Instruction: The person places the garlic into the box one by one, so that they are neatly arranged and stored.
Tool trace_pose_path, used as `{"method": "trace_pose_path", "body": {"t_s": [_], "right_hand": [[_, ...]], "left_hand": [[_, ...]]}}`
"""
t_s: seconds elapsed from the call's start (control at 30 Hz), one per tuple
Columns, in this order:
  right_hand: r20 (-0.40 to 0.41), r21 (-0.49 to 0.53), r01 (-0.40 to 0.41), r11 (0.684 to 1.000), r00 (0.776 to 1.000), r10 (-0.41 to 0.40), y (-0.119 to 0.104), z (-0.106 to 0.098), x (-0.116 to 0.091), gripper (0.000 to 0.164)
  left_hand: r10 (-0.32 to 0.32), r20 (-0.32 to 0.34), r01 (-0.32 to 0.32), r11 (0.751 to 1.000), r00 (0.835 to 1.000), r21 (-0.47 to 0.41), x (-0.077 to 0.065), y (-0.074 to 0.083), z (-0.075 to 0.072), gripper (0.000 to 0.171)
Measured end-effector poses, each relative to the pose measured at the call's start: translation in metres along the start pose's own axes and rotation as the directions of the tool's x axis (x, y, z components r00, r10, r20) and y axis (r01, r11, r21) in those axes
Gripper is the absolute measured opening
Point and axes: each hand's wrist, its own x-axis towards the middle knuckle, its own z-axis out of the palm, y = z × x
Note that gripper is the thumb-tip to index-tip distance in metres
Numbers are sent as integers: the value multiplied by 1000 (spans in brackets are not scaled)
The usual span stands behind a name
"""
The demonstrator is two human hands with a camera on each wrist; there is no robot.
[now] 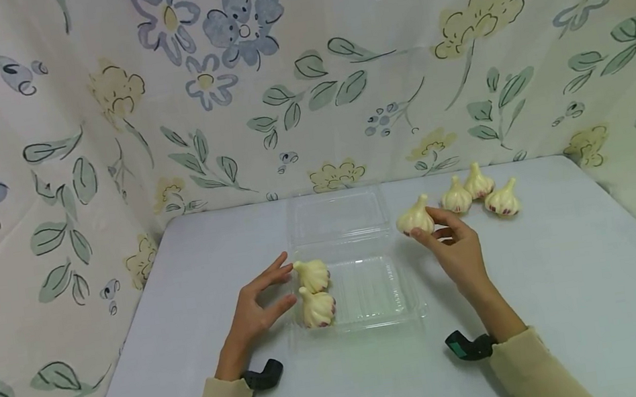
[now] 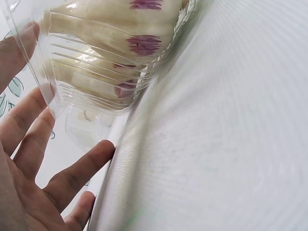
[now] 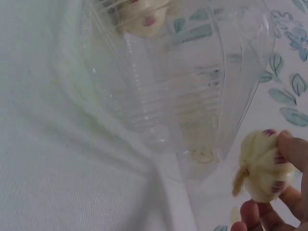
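My right hand (image 1: pixel 458 248) pinches a garlic bulb (image 1: pixel 415 217) between thumb and fingers, lifted to the right of a clear plastic clamshell box (image 1: pixel 372 321). In the right wrist view the same garlic bulb (image 3: pixel 267 166) shows purple marks and a tuft of roots. Two garlic bulbs lie along the box's left side, a rear one (image 1: pixel 313 275) and a front one (image 1: pixel 318 308). At that left wall is my left hand (image 1: pixel 254 309), fingers extended and spread. Its fingertips meet the rim in the left wrist view, where the ribbed plastic (image 2: pixel 96 72) covers both bulbs.
Three more garlic bulbs (image 1: pixel 477 184) stand grouped at the table's back right. The box's lid (image 1: pixel 337 216) lies folded back towards the rear edge. A floral curtain (image 1: pixel 303 92) hangs behind the white table (image 1: pixel 582 297).
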Motion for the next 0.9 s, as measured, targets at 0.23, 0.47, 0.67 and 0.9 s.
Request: {"method": "trace_pose_path", "body": {"t_s": [0.23, 0.47, 0.67, 0.9], "right_hand": [[38, -6, 22, 1000, 999, -22, -6, 7, -4, 51], [85, 7, 39, 999, 996, -39, -11, 11, -10, 51], [121, -7, 85, 996, 989, -83, -14, 15, -13, 50], [155, 1, 132, 991, 979, -130, -15, 20, -17, 49]], "left_hand": [[-5, 0, 5, 1000, 1000, 2, 1, 3, 0, 55], [-4, -4, 4, 1000, 1000, 2, 1, 2, 0, 54], [-13, 0, 13, 1000, 1000, 18, 1, 3, 0, 54], [-16, 0, 16, 1000, 1000, 3, 0, 1, 1, 54]]}}
